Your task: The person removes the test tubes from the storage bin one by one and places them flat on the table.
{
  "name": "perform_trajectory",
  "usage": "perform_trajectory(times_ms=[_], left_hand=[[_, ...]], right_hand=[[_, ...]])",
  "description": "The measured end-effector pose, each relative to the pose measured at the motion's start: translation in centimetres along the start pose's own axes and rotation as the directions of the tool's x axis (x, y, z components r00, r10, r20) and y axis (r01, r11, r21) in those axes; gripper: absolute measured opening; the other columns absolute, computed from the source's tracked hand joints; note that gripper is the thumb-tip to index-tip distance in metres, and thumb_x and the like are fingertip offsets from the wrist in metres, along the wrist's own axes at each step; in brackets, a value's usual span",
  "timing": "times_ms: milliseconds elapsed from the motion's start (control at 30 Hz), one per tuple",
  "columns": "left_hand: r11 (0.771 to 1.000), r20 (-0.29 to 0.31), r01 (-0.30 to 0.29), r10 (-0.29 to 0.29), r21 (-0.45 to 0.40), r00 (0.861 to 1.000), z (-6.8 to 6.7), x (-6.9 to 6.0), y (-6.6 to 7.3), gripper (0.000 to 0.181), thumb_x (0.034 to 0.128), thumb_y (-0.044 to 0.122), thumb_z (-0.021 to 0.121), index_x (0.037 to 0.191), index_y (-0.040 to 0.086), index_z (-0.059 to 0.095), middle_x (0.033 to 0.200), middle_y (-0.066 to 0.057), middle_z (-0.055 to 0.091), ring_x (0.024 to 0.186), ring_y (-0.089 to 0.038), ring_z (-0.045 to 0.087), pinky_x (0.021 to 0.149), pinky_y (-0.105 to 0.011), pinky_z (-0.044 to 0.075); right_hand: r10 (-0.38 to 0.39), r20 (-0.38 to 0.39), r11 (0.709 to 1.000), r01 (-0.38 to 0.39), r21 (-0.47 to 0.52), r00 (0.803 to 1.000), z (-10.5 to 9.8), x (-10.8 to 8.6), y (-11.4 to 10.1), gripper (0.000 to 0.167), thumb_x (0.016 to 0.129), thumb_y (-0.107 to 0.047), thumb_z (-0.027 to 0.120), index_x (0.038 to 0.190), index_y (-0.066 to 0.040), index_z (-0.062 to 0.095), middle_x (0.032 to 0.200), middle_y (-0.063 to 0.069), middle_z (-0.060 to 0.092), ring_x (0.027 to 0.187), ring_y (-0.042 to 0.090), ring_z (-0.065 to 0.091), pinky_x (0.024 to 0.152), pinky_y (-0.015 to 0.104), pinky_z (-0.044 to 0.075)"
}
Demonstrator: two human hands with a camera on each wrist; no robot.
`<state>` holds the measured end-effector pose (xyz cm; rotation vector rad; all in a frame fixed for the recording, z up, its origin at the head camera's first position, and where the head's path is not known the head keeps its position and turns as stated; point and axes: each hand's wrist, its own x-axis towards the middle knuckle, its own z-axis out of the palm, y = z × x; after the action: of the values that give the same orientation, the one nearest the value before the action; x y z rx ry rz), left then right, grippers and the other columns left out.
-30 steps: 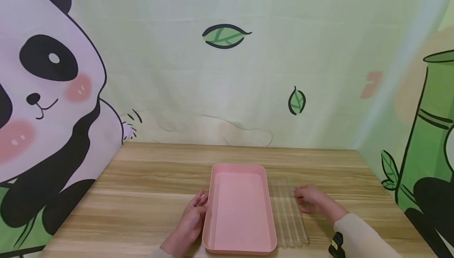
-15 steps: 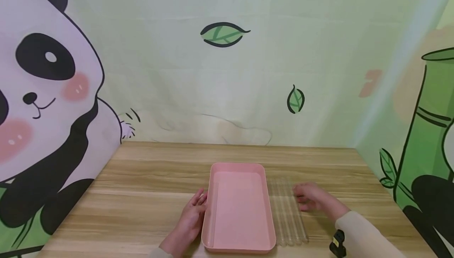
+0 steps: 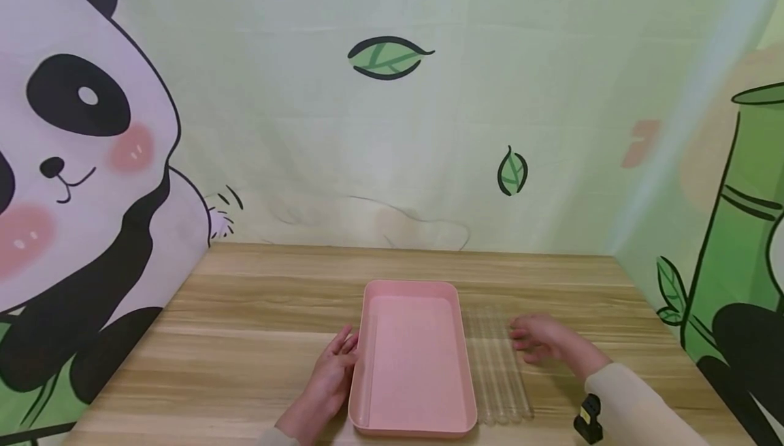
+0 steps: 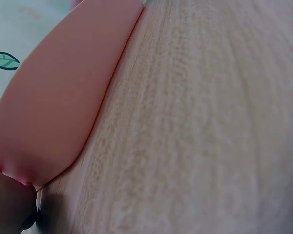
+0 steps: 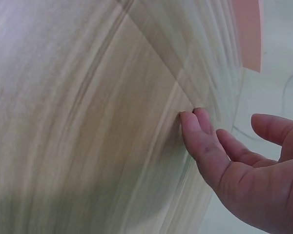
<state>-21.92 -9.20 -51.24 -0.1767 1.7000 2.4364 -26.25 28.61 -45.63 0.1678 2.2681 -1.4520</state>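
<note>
A pink rectangular tray lies on the wooden table, its bare inside facing up. My left hand rests against the tray's left side with its fingers extended; in the left wrist view a fingertip meets the tray's outer wall. Along the tray's right side lie several clear, see-through tubes, side by side and lengthwise. Just right of the tubes is my right hand, its fingers loosely bent and holding nothing. The right wrist view has that hand with thumb and fingers apart, fingertips close to the table.
The wooden table ends at a green fabric backdrop printed with leaves, bamboo and a panda. A small black device sits at the right sleeve.
My right hand has shifted slightly to the right, away from the tubes. The left hand, tray and tubes hold their places; the head view has tilted a little.
</note>
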Motion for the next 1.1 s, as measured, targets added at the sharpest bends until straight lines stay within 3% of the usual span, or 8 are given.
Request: perform_trajectory(times_ms=[167,533,833,1100], left_hand=[[1.0,-0.007,-0.001,0.001,-0.002,1.0,0.2,0.0,0.2,0.07,0.0972,-0.009,0.04,0.161,-0.007,0.011,0.164,-0.034,0.021,0.147,-0.032,0.037,0.093,-0.012,0.047],[1.0,-0.016,0.001,-0.001,-0.003,1.0,0.3,0.1,0.3,0.069,0.0974,-0.009,0.041,0.161,-0.006,0.014,0.163,-0.034,0.023,0.145,-0.031,0.039,0.093,-0.012,0.047],[1.0,-0.012,0.01,-0.01,-0.002,1.0,0.1,0.1,0.0,0.068,0.099,-0.009,0.039,0.161,-0.006,0.011,0.165,-0.034,0.021,0.151,-0.038,0.032,0.101,-0.016,0.048],[1.0,-0.017,0.003,-0.003,-0.003,1.0,0.1,0.1,0.0,0.068,0.0977,-0.009,0.04,0.16,-0.007,0.013,0.164,-0.034,0.022,0.143,-0.029,0.042,0.095,-0.014,0.048]], right_hand=[[-0.013,0.019,0.998,0.014,-0.062,1.0,-0.6,-0.4,-0.3,0.055,0.106,-0.019,0.039,0.143,0.021,0.034,0.137,0.04,0.051,0.107,0.024,0.065,0.077,0.033,0.059],[-0.081,0.011,0.994,0.082,-0.066,0.997,-2.3,-2.2,-2.7,0.059,0.11,-0.025,0.036,0.149,0.018,0.031,0.149,0.041,0.04,0.133,0.05,0.051,0.096,0.046,0.059],[-0.134,0.034,0.988,0.137,-0.078,0.99,-1.9,-3.9,-4.9,0.058,0.111,-0.024,0.035,0.152,0.016,0.028,0.152,0.041,0.039,0.135,0.049,0.051,0.099,0.048,0.058],[-0.162,0.091,0.987,0.162,0.008,0.983,-0.4,-5.3,-6.7,0.059,0.11,-0.022,0.037,0.154,0.015,0.024,0.155,0.04,0.034,0.141,0.05,0.046,0.102,0.046,0.058]])
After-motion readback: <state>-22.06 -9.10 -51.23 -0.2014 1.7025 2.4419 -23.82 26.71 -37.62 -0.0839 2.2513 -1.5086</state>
